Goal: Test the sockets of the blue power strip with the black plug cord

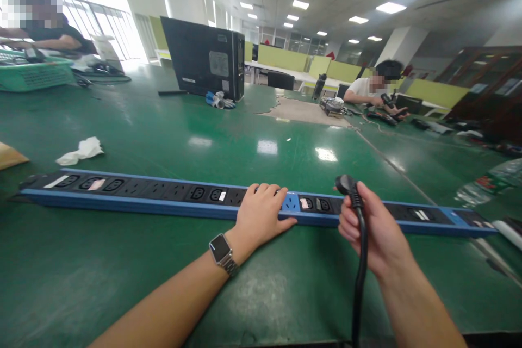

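A long blue and black power strip [155, 190] lies across the green table [163, 272]. My left hand [263, 212], with a watch [221, 249] on its wrist, rests over the middle of the strip, fingers on its far edge and thumb along the near side, beside a blue socket [290, 202]. My right hand [377, 228] is closed around a black power plug [347, 185], held in front of the strip's right half. A thick black cable [359, 283] hangs down from the plug. The plug's pins cannot be made out.
Behind the strip stand a black computer case [204, 57] and gloves [220, 100]. Crumpled tissue [81, 151] lies at the left, near a green basket [36, 73]. A plastic bottle [489, 182] lies at the right. Two people sit at the table's far side, left and right.
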`<act>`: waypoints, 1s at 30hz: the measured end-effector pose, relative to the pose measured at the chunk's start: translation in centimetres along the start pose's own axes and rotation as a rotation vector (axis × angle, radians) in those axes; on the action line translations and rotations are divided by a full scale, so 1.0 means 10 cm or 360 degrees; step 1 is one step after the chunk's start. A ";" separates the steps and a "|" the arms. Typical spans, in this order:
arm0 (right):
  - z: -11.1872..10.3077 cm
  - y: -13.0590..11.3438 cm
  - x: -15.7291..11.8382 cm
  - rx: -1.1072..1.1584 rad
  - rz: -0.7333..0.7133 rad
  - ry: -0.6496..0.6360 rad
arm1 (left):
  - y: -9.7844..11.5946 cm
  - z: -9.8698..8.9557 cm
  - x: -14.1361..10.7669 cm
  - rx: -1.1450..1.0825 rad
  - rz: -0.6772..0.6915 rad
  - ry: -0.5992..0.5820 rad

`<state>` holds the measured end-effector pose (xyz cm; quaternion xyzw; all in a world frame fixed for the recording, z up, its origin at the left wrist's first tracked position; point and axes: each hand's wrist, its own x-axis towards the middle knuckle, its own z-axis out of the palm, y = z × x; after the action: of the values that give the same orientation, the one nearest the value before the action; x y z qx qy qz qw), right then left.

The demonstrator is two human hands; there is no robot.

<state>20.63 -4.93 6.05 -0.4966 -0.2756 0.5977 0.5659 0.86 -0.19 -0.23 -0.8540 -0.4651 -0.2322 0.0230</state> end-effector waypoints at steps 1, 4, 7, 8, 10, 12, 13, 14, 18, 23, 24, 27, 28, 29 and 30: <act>-0.15 -0.02 0.02 -0.0046 0.0058 0.0047 | 0.00 0.00 0.00 0.0004 0.0000 -0.0003; -0.52 0.02 0.15 -0.0203 0.0257 0.0139 | 0.01 0.00 0.00 0.0008 -0.0005 -0.0006; -0.70 0.11 0.27 -0.0374 0.0246 0.0181 | 0.01 0.00 0.00 0.0015 -0.0015 -0.0004; -0.71 0.12 0.28 -0.0424 0.0203 0.0197 | 0.01 0.00 0.00 0.0017 -0.0017 -0.0004; -0.72 0.12 0.29 -0.0540 0.0111 0.0248 | 0.01 0.00 0.01 0.0024 -0.0017 -0.0009; -0.72 0.11 0.28 -0.0668 0.0028 0.0308 | 0.01 0.00 0.01 0.0036 -0.0011 -0.0018; -0.71 0.10 0.28 -0.0717 -0.0007 0.0335 | 0.01 -0.01 0.01 0.0042 -0.0007 -0.0023; -0.71 0.11 0.28 -0.0757 -0.0039 0.0358 | 0.01 -0.01 0.01 0.0048 -0.0004 -0.0028; -0.65 0.24 0.31 -0.0830 -0.0127 0.0379 | 0.02 -0.02 0.02 0.0061 0.0003 -0.0037; -0.60 0.11 0.19 -0.0371 0.0008 0.0301 | 0.02 -0.02 0.03 0.0052 0.0002 -0.0039; -0.64 0.00 0.15 -0.0236 -0.0046 0.0289 | 0.02 -0.02 0.03 0.0047 0.0005 -0.0040; -0.90 -0.38 0.05 -0.0127 -0.0227 0.0403 | 0.02 -0.01 0.03 0.0054 0.0018 -0.0040; -1.03 -0.48 0.06 -0.0207 -0.0203 0.0480 | 0.02 -0.02 0.03 0.0063 0.0018 -0.0040; -1.18 -0.56 0.07 -0.0296 -0.0128 0.0514 | 0.02 -0.02 0.02 0.0072 0.0015 -0.0042; -1.33 -0.62 0.10 -0.0387 -0.0042 0.0551 | 0.02 -0.02 0.02 0.0079 0.0010 -0.0047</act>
<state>35.30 -5.74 6.53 -0.6529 -0.2508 0.4584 0.5484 1.04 -0.16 0.09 -0.8579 -0.4683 -0.2079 0.0381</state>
